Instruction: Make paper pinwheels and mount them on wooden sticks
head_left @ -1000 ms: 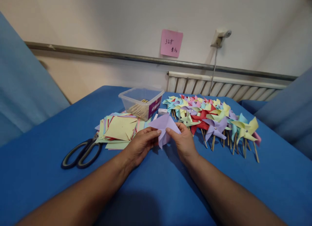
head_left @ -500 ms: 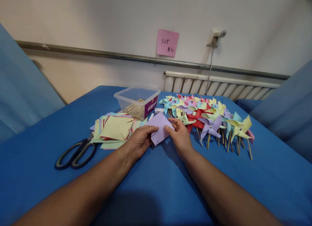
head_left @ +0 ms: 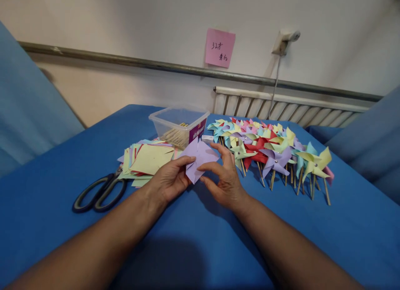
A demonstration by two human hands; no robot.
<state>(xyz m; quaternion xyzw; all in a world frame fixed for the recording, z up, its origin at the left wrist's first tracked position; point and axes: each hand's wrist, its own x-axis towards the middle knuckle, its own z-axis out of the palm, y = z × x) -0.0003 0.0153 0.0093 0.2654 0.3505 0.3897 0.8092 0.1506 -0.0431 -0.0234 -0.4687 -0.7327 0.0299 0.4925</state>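
My left hand (head_left: 173, 178) is closed on a square of purple paper (head_left: 204, 154), its thumb lying over the left side. The sheet is turned corner-up, with slits visible running in from its corners. At the paper's lower right edge, my right hand (head_left: 223, 177) has its fingers curved and apart. The right index fingertip overlaps the paper, but whether it touches cannot be told; the thumb is a little below. Left of my hands lies a stack of coloured paper sheets (head_left: 152, 158), with dark-handled scissors (head_left: 99, 193) partly under its edge.
A clear plastic box (head_left: 161, 122) holding thin wooden sticks (head_left: 176, 136) stands behind the paper. A small white box (head_left: 207, 138) is beside it. Many finished paper pinwheels (head_left: 276, 161) on sticks cover the right back of the blue table (head_left: 250, 240). Behind is a radiator (head_left: 246, 104).
My right fingers have come off their pinch on the paper's right side and spread near its lower edge. The paper has turned and shifted slightly left in my left hand. The view has tilted slightly.
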